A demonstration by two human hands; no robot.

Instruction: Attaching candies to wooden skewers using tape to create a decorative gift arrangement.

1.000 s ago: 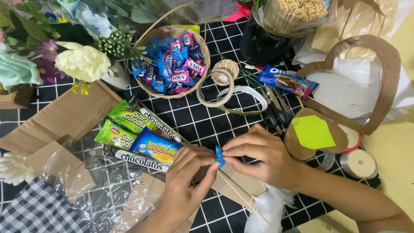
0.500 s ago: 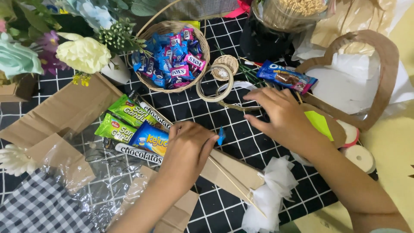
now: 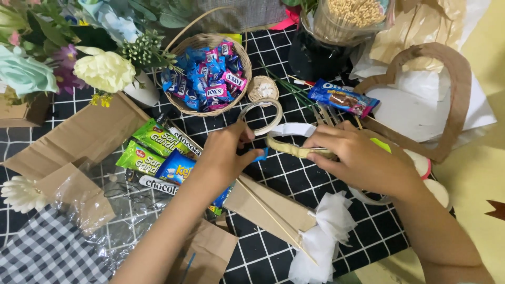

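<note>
Left hand (image 3: 226,152) pinches a small blue candy (image 3: 261,154) on a thin skewer (image 3: 273,218), just below the candy basket (image 3: 181,50). Right hand (image 3: 352,158) grips a tan tape roll (image 3: 294,147), right of the candy and below-right of the basket. Clear tape ring (image 3: 261,117) sits between basket and hands. Snack packs (image 3: 158,152) lie below-left of the basket.

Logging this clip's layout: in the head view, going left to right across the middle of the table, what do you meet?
White daisy → green snack packets → left hand → tape roll under the right hand → brown cardboard heart frame.
</note>
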